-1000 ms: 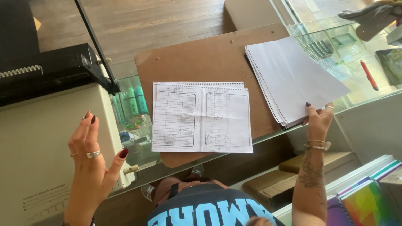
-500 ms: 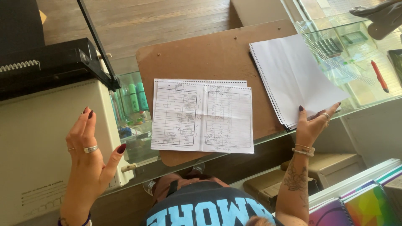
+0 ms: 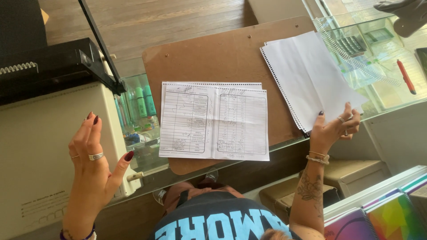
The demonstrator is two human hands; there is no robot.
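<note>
The left hand (image 3: 91, 166) was held raised and spread, empty, beside the cream binding machine (image 3: 49, 146). On the glass bench (image 3: 391, 95), a brown hardboard sheet (image 3: 218, 53) carried the printed forms (image 3: 215, 121), flat, thin and punched along the top. The blank punched stack (image 3: 311, 78) was pinched at its near corner by the right hand (image 3: 331, 131); the perforated edge would best be kept squared, judging by the fanned sheets. A clear plastic coil (image 3: 356, 60) lay beyond.

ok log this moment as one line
left hand: raised, open, empty | right hand: gripping punched blank sheets at near edge | printed forms: flat on brown board
</note>
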